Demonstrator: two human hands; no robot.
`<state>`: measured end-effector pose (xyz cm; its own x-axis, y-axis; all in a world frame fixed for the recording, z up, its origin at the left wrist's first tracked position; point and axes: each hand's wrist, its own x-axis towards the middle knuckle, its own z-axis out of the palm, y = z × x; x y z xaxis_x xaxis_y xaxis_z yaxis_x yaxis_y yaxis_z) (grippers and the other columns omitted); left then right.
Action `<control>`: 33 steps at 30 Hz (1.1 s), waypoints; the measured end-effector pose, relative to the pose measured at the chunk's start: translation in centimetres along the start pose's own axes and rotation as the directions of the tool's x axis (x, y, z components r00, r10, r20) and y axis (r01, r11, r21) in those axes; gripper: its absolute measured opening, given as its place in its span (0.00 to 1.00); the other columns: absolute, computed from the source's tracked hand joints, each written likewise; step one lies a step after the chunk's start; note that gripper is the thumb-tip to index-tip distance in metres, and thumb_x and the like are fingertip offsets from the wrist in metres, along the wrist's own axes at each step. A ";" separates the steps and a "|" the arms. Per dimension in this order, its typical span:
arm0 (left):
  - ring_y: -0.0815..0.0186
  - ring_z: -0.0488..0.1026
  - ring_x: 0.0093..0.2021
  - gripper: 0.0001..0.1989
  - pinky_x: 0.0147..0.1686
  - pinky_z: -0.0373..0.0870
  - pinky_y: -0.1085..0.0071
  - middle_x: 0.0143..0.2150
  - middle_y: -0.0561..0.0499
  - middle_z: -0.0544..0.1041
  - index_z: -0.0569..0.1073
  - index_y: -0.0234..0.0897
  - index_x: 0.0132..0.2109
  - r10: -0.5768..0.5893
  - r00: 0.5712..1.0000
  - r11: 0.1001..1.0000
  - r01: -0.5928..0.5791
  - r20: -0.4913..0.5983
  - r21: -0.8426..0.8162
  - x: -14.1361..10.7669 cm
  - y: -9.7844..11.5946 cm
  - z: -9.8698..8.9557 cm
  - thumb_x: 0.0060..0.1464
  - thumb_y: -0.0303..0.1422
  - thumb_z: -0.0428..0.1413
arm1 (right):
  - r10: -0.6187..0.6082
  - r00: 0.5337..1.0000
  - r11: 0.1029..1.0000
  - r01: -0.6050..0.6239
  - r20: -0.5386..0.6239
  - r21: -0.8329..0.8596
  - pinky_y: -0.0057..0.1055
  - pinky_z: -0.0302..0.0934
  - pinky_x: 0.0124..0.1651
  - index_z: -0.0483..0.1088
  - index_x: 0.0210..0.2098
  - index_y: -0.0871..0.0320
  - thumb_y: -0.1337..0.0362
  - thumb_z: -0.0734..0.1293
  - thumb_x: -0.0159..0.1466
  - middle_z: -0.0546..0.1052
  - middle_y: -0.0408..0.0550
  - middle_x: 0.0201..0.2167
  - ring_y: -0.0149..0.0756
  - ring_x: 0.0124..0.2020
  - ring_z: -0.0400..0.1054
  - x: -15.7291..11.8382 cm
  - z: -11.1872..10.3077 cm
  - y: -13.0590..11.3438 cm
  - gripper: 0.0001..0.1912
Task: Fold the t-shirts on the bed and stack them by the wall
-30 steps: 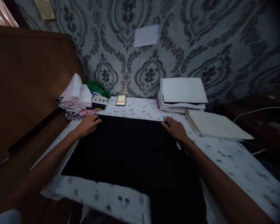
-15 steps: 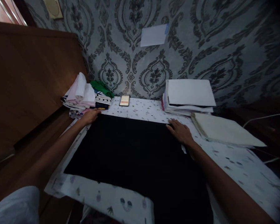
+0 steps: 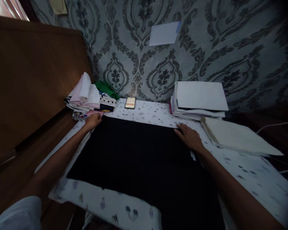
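Observation:
A black garment [image 3: 139,153] lies spread over the patterned white cloth, its near right part running out of view at the bottom. A small white tag [image 3: 193,156] shows at its right side. At the far left corner of the garment, my left hand [image 3: 93,121] has its fingers curled closed on the fabric. Across from it, my right hand [image 3: 190,136] rests on the far right corner, palm down, the thumb apart from the fingers.
Folded clothes [image 3: 85,95] are stacked at the back left beside a brown wooden panel [image 3: 36,73]. A small framed card [image 3: 130,103] stands near the wall. White folded sheets or papers [image 3: 201,95] and a cream folded cloth [image 3: 240,134] lie on the right.
The fingers of my left hand have curled in at the garment's corner, where they were stretched out before. My right hand stays at its corner. The view has shifted slightly.

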<state>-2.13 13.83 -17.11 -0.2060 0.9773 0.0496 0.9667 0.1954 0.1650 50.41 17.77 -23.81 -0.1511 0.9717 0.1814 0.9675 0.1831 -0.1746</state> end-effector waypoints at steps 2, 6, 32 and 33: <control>0.64 0.73 0.38 0.06 0.33 0.63 0.73 0.39 0.50 0.78 0.72 0.38 0.40 0.000 1.000 1.000 0.000 -0.015 -0.030 0.1 0.1 0.2 0.54 0.33 0.54 | -0.003 1.000 1.000 0.003 -0.004 0.003 0.56 0.52 0.65 0.64 0.63 0.53 0.48 0.52 0.69 0.64 0.54 0.67 0.51 0.69 0.54 0.0 0.0 0.0 0.29; 0.65 0.73 0.37 0.08 0.34 0.65 0.73 0.39 0.50 0.78 0.70 0.36 0.43 -0.013 1.000 0.999 0.012 -0.028 -0.045 -0.3 0.5 0.5 0.58 0.33 0.50 | 0.002 1.000 1.000 -0.002 -0.005 0.013 0.55 0.51 0.66 0.64 0.63 0.53 0.47 0.51 0.69 0.63 0.53 0.68 0.50 0.69 0.54 0.0 0.1 0.2 0.30; 0.52 0.43 0.74 0.37 0.68 0.46 0.47 0.74 0.35 0.49 0.52 0.29 0.71 0.298 0.941 0.936 -0.321 0.161 0.146 -2.6 3.1 3.1 0.66 0.51 0.35 | -0.001 1.000 1.000 0.002 -0.030 0.027 0.55 0.52 0.66 0.65 0.62 0.54 0.50 0.54 0.69 0.65 0.55 0.67 0.50 0.68 0.56 -0.2 0.0 -0.1 0.27; 0.51 0.44 0.74 0.36 0.67 0.47 0.45 0.74 0.35 0.50 0.52 0.28 0.71 0.287 0.946 0.936 -0.311 0.152 0.163 -2.5 2.9 3.2 0.67 0.50 0.35 | 0.002 1.000 0.999 -0.001 -0.027 0.044 0.56 0.51 0.66 0.66 0.61 0.54 0.51 0.55 0.70 0.65 0.55 0.66 0.50 0.68 0.56 -0.3 -0.2 -0.4 0.26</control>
<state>1.66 12.19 -19.87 0.1059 0.9928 -0.0554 0.9940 -0.1072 -0.0216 50.11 17.39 -23.59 -0.1438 0.9676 0.2074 0.9578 0.1888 -0.2168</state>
